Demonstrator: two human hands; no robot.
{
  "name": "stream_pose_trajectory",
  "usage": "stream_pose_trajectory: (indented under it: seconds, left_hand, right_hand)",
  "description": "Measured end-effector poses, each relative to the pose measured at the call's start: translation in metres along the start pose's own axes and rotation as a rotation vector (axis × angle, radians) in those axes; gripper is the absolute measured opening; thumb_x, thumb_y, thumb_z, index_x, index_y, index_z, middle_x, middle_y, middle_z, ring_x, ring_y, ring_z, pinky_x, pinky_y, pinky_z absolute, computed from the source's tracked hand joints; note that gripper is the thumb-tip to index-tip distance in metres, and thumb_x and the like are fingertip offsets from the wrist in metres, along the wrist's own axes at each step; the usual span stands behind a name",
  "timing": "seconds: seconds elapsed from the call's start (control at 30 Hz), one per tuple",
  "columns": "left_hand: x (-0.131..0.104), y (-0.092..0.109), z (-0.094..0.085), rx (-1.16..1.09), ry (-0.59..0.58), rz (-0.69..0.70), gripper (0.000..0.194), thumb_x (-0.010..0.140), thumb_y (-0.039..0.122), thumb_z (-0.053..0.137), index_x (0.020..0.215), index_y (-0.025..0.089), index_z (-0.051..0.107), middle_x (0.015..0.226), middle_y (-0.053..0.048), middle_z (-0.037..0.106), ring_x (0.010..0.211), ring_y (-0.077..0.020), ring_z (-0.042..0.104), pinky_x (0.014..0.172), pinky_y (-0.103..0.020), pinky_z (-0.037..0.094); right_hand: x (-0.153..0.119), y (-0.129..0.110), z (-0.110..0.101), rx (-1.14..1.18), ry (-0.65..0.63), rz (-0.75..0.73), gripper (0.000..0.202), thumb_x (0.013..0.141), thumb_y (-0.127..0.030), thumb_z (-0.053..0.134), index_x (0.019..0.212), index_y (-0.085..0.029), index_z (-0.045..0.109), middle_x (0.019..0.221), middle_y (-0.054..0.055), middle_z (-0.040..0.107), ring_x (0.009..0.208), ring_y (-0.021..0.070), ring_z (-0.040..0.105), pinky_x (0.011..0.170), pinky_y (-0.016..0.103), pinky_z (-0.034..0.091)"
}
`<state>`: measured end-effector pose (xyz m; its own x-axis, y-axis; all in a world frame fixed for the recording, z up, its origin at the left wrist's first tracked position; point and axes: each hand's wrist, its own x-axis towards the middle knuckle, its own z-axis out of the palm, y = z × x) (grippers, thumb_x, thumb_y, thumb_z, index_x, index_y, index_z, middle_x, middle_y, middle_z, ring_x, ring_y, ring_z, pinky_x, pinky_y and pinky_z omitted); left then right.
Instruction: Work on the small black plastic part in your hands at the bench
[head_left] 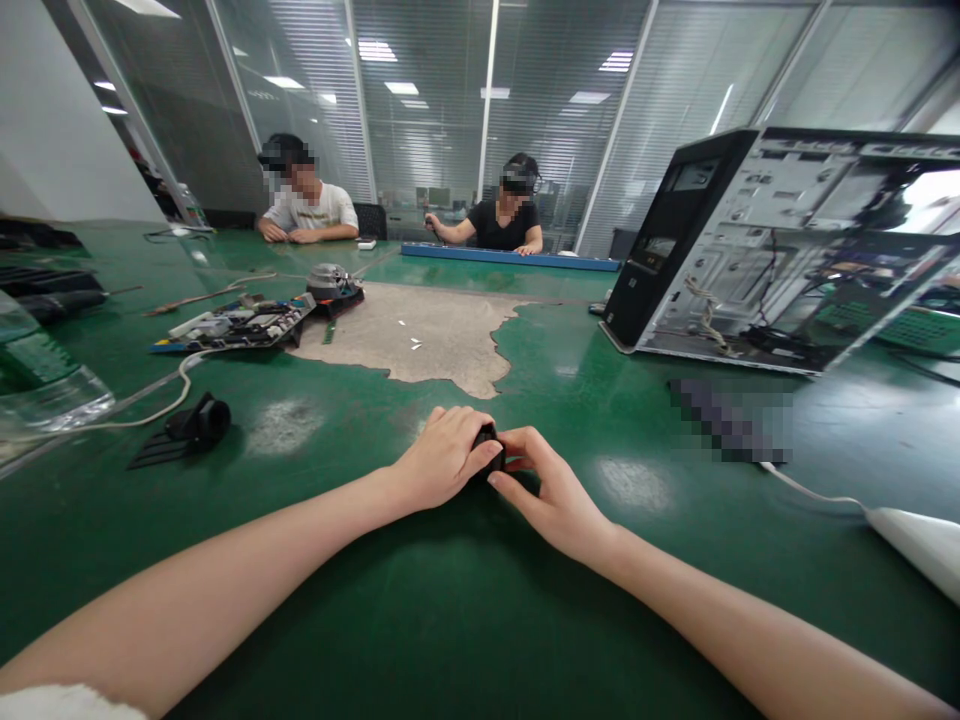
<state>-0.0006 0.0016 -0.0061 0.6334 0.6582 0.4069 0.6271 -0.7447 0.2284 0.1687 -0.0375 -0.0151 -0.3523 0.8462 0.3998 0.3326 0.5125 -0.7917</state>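
Observation:
A small black round part (489, 452) is between my two hands, low over the green table (420, 620). My left hand (444, 455) is wrapped round it from the left, its thumb across the near side. From the right, my right hand (551, 490) reaches to the same part, thumb and fingers curved at its edge. The part is mostly covered by my fingers, so its full shape is hidden. Another black part with a round end and flat prongs (199, 422) lies on the table to the left.
An open computer case (660, 240) stands at the right. A circuit board (240, 322) and a fan-like cooler (332, 288) sit at the back left. A clear bottle (45, 370) is far left. Two people sit across the table, one at a long blue bar (510, 258).

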Motion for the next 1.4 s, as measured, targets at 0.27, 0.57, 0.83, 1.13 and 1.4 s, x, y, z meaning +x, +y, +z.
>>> stream_pose_trajectory:
  seconds: [0.27, 0.57, 0.83, 1.13, 1.4]
  left_hand:
    - [0.0, 0.001, 0.0, 0.003, 0.006, 0.001, 0.039, 0.092, 0.042, 0.019, 0.106, 0.015, 0.044, 0.093, -0.006, 0.054, 0.086, -0.0197, 0.046, 0.076, -0.034, 0.032]
    - [0.0, 0.0, 0.0, -0.004, 0.009, 0.01, 0.042, 0.092, 0.042, 0.017, 0.107, 0.014, 0.044, 0.095, -0.007, 0.054, 0.088, -0.0203, 0.047, 0.077, -0.035, 0.032]
    - [0.0, -0.001, -0.001, -0.027, 0.003, 0.017, 0.043, 0.091, 0.045, 0.017, 0.106, 0.015, 0.043, 0.095, -0.007, 0.054, 0.088, -0.0206, 0.048, 0.077, -0.035, 0.032]
    - [0.0, -0.011, -0.01, -0.113, -0.122, 0.116, 0.094, 0.051, 0.062, 0.067, 0.121, 0.017, 0.025, 0.113, -0.011, 0.045, 0.098, -0.026, 0.045, 0.083, -0.038, 0.032]
    - [0.004, -0.013, -0.002, -0.045, -0.094, 0.117, 0.06, 0.064, 0.041, 0.067, 0.111, 0.019, 0.036, 0.103, -0.005, 0.05, 0.094, -0.0225, 0.048, 0.076, -0.033, 0.031]
  right_hand:
    - [0.006, 0.002, 0.002, 0.146, 0.03, 0.12, 0.013, 0.084, -0.028, 0.049, 0.093, -0.022, 0.044, 0.092, 0.002, 0.052, 0.082, 0.0139, 0.056, 0.075, 0.031, 0.048]
    - [0.0, 0.003, 0.001, 0.023, -0.023, -0.012, 0.021, 0.082, -0.023, 0.05, 0.103, -0.022, 0.046, 0.099, 0.005, 0.05, 0.093, 0.0174, 0.051, 0.081, 0.035, 0.048]
    - [0.003, 0.004, 0.001, 0.107, 0.006, 0.054, 0.011, 0.085, -0.027, 0.046, 0.095, -0.022, 0.046, 0.093, 0.002, 0.053, 0.086, 0.0149, 0.056, 0.077, 0.032, 0.049]
    - [0.003, 0.004, -0.001, 0.19, -0.006, 0.144, 0.012, 0.083, -0.028, 0.049, 0.093, -0.023, 0.043, 0.091, 0.002, 0.054, 0.085, 0.0152, 0.057, 0.075, 0.033, 0.048]
    - [0.003, 0.008, 0.001, 0.191, 0.026, 0.037, 0.015, 0.08, -0.023, 0.054, 0.093, -0.023, 0.046, 0.094, 0.002, 0.049, 0.091, 0.0156, 0.053, 0.082, 0.034, 0.048]
